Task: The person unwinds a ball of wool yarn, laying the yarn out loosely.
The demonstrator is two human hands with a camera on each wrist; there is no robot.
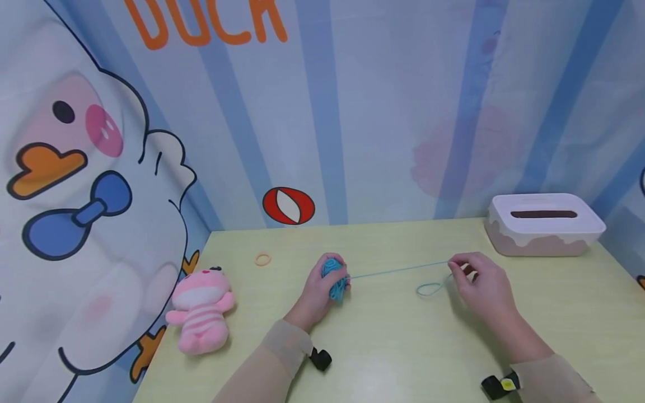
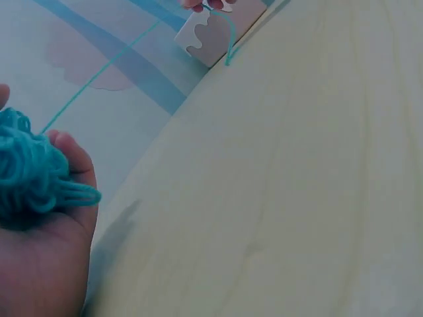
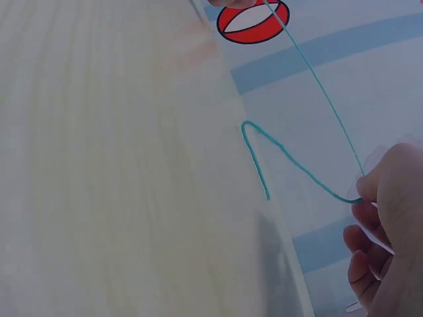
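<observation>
A small ball of teal yarn (image 1: 332, 277) sits in my left hand (image 1: 317, 291), the fingers and thumb curled round it. In the left wrist view the yarn ball (image 2: 30, 168) shows loose loops poking out at one side. From it a single strand (image 1: 398, 270) runs taut to the right. My right hand (image 1: 481, 282) pinches that strand between thumb and fingertips. Below the pinch a loose tail (image 1: 427, 290) hangs in a curve; the right wrist view shows this tail (image 3: 284, 150) bent, with its free end pointing down.
A pink plush toy (image 1: 204, 313) lies at the table's left side. Behind it is a small orange ring (image 1: 262, 258). A white and brown tissue box (image 1: 546, 224) stands at the back right. A printed cloth backdrop (image 1: 383, 112) rises along the rear edge of the pale table (image 1: 388, 347).
</observation>
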